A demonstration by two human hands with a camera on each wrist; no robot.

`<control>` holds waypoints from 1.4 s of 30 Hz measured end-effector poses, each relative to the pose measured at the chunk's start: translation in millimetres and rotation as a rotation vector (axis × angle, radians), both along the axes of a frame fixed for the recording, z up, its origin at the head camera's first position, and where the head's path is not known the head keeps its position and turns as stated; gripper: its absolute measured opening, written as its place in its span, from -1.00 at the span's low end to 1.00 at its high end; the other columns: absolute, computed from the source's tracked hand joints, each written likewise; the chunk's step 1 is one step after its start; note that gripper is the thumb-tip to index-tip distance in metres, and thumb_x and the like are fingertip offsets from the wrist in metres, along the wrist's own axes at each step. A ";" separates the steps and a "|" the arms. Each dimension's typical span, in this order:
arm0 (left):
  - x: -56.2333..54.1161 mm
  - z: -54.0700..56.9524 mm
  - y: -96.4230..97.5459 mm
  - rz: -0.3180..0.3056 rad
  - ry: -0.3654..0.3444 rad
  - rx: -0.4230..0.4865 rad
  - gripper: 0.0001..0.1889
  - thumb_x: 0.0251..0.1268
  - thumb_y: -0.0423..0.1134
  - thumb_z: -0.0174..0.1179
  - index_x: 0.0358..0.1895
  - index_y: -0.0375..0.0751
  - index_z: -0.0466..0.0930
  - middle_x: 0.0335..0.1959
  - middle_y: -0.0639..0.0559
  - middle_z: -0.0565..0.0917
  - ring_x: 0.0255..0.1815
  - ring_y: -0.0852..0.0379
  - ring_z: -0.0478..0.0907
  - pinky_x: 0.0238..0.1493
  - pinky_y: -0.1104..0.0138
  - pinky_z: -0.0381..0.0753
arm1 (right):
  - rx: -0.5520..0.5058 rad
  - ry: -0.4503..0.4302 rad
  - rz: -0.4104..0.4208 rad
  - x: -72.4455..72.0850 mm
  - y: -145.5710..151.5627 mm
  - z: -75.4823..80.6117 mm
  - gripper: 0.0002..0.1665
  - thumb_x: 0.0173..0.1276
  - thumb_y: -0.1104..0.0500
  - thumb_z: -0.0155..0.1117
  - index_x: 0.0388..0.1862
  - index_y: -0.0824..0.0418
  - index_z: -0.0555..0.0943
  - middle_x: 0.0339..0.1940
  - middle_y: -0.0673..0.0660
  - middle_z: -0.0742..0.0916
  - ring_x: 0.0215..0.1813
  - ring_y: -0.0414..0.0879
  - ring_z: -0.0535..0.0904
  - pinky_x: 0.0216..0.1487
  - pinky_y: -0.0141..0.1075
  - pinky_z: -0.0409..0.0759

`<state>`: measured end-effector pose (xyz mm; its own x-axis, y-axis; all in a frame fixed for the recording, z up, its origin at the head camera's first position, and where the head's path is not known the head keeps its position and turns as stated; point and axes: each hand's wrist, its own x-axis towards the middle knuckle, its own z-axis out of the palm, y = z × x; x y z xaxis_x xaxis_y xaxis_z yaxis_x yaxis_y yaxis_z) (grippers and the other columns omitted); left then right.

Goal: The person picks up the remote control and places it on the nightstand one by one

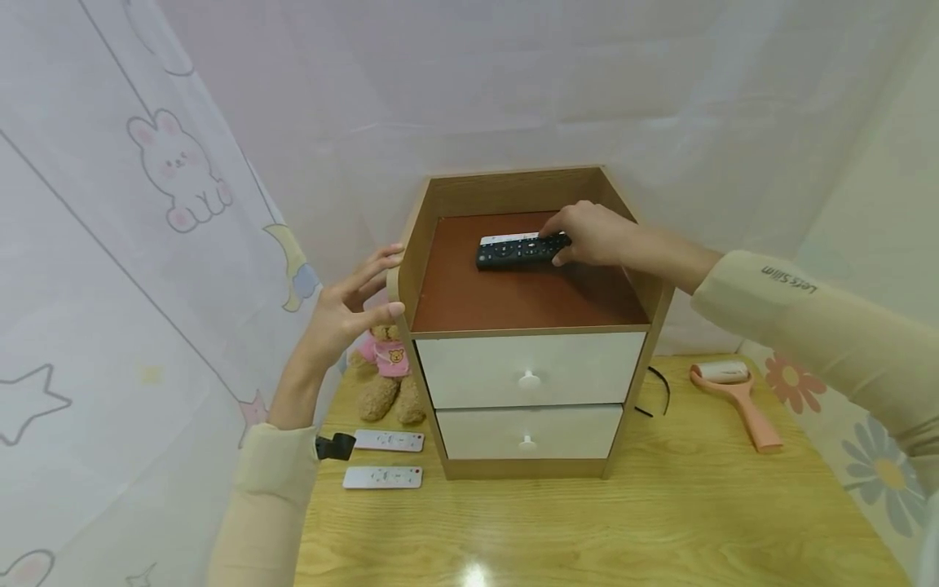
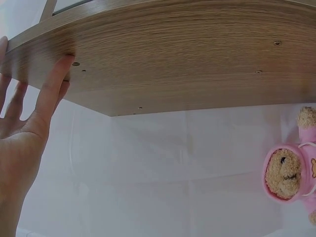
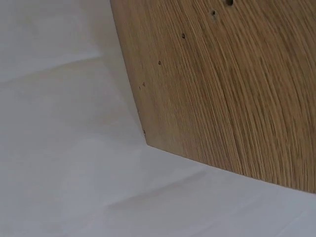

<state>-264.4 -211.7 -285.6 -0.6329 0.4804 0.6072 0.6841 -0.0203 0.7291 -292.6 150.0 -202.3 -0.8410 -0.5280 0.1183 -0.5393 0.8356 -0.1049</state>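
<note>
Wooden table [image 1: 587,530]; left hand [image 1: 333,322] spread against cabinet [image 1: 528,302]; right hand [image 1: 590,234], head view only, seemingly pinching black remote [image 1: 513,254].

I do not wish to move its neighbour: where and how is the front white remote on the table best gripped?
Probably by its long edges, near the middle, from above and the front: the front remote lies flat, running left to right, with the other white remote behind it and the cabinet near its right end.
</note>
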 end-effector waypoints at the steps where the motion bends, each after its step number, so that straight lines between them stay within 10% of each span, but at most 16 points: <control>1: 1.9 1.4 0.8 -0.003 0.004 0.003 -0.37 0.12 -0.70 0.19 0.32 -0.36 0.38 0.46 -0.12 0.25 0.46 -0.06 0.18 0.36 0.24 0.33 | -0.004 -0.001 0.003 0.9 -0.9 -0.7 -0.46 0.17 0.29 0.44 0.15 0.38 0.57 0.14 0.33 0.63 0.20 0.24 0.51 0.17 0.06 0.50; 27: 13.3 13.4 3.3 0.013 0.006 -0.006 -0.40 0.14 -0.70 0.16 0.32 -0.43 0.35 0.45 -0.18 0.24 0.47 -0.06 0.17 0.40 0.23 0.26 | 0.068 0.070 -0.041 14.3 -11.6 -12.4 -0.53 0.21 0.28 0.41 0.13 0.29 0.62 0.07 0.25 0.68 0.10 0.15 0.60 -0.03 -0.01 0.63; 37: 15.8 12.7 -0.9 0.042 -0.022 -0.025 -0.37 0.17 -0.69 0.15 0.36 -0.40 0.31 0.47 -0.11 0.22 0.47 -0.03 0.17 0.36 0.27 0.32 | -0.129 0.193 -0.010 37.3 9.5 11.3 -0.56 0.31 0.22 0.33 0.13 0.37 0.58 -0.08 0.30 0.73 -0.28 0.10 0.64 -0.22 -0.07 0.59; 42: 9.8 7.3 -4.5 0.048 -0.040 -0.019 -0.36 0.18 -0.66 0.16 0.37 -0.30 0.34 0.48 -0.05 0.23 0.45 -0.04 0.20 0.34 0.31 0.35 | -0.224 0.290 -0.031 56.2 32.3 13.6 -0.58 0.39 0.15 0.24 0.16 0.32 0.58 0.00 0.31 0.70 -0.04 0.22 0.62 -0.09 0.05 0.57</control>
